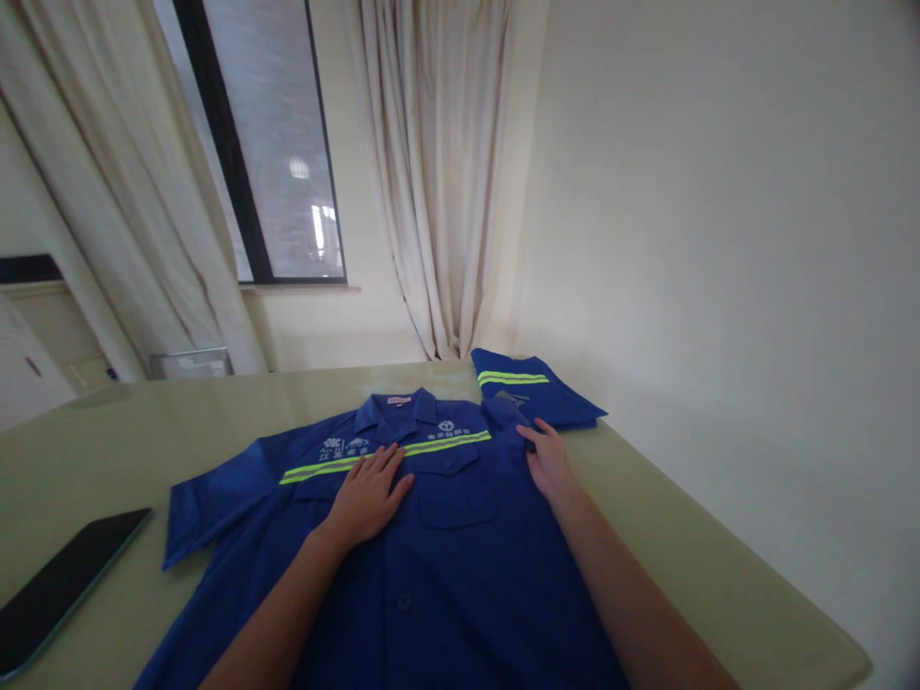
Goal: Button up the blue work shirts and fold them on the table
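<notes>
At the far left a beige curtain (107, 192) hangs in loose folds, and below it a tablet (72, 585) lies dark face up on the pale green tabletop (79, 470), well apart from both hands. Next comes the dark-framed window (273, 144).

The blue short-sleeved work shirt (316, 623) lies front up across the middle of the tabletop, its collar (397, 414) toward the far edge and its lower part running out of view toward the wearer of the camera. Its near-left sleeve (216, 503) is stretched out flat, pointing toward the tablet. White lettering (343, 450) sits on that side of the chest, above the yellow-green reflective strip (449, 443).

The left hand (366, 494) rests palm down on the chest of the shirt, fingers extended and slightly parted, thumb angled out to the side. The cloth lies beneath it; the fingers reach over the reflective strip, just below the collar, and nothing is pinched there.

To the right are a flapped chest pocket (456, 498) and, behind the hands, a second curtain (431, 172). The right hand (552, 465) is at the other shoulder of the shirt, thumb and fingers bent against the cloth beside the sleeve; whether they pinch it cannot be told. Just beyond that hand lies a folded blue garment (536, 388) with a similar strip, near the plain wall (719, 240).
</notes>
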The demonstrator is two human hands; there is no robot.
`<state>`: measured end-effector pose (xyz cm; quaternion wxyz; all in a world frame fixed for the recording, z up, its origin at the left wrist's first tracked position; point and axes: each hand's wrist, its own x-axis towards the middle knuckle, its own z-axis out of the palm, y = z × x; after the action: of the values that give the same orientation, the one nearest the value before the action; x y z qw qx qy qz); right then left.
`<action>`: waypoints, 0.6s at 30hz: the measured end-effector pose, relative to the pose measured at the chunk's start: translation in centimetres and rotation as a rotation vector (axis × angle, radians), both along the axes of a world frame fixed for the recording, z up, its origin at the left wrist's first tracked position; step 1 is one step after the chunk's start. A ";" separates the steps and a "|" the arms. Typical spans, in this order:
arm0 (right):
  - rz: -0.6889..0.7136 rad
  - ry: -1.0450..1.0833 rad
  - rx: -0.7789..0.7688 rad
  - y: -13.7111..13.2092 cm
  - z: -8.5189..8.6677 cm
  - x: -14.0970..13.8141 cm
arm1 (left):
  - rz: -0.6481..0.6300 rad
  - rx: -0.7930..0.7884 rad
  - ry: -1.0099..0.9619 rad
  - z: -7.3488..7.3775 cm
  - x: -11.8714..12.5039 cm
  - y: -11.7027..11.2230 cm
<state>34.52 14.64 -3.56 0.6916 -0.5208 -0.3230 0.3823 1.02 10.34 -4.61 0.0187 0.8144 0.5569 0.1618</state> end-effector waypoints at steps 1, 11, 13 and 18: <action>-0.014 -0.022 0.005 -0.3 0.2 -0.3 | 0.015 0.000 0.010 -0.1 0.2 -0.2; 0.419 -1.149 0.201 -5.5 2.0 -5.8 | 0.261 0.267 -0.190 2.9 -2.4 -0.9; 0.395 -1.257 0.189 -5.7 1.8 -6.1 | 0.442 0.307 -0.135 3.6 -6.0 -1.3; 0.363 -1.439 0.070 -5.1 0.9 -6.3 | 0.963 0.056 0.165 2.6 -15.9 -3.4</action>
<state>28.25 9.55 -2.63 0.2510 -0.5588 -0.7892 0.0445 -14.92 6.96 -2.04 -0.1242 0.4747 0.8653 0.1018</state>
